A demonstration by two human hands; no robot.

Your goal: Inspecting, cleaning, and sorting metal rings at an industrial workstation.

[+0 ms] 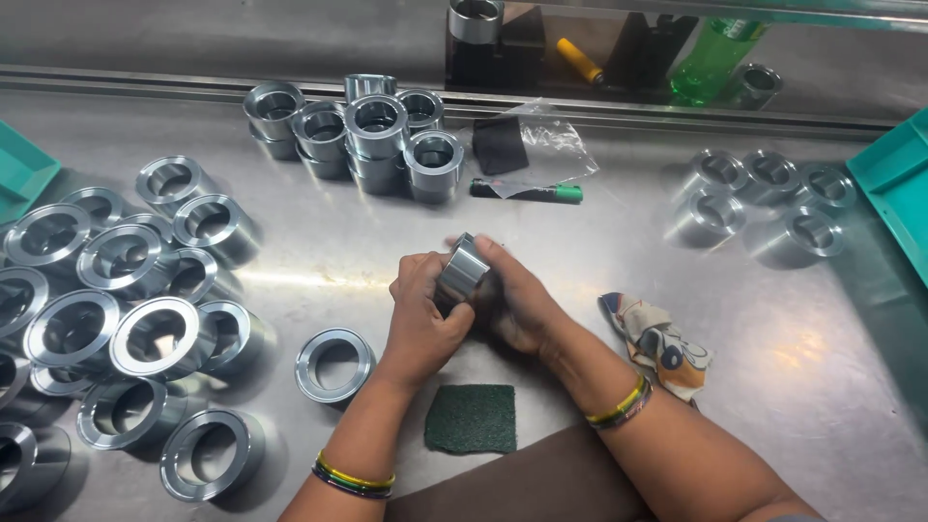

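1. Nearest the camera, a dark brown cloth (527,478) lies between the two forearms, with a dark green scouring pad (472,419) just beyond it on the steel table (773,367).
2. Far left, a teal tray (19,174) juts in at the edge, and a large cluster of loose metal rings (126,319) lies flat or tilted over the left part of the table.
3. One single ring (334,364) lies apart from that cluster, just left of the left wrist.
4. At the back, a stacked group of rings (372,135) stands near the table's rear rail.
5. Left hand (422,319) is wrapped around a held metal ring (462,271), thumb pressed on its side; the ring is lifted above the table centre.
6. Right hand (517,304) cups the same ring from the other side, fingers curled on it.
7. Behind the hands lie a green marker (527,191) and a clear plastic bag (536,145).
8. Right of the right forearm sits a crumpled patterned rag (657,343).
9. Farther right, five more rings (764,198) stand together, beside a second teal tray (894,179).
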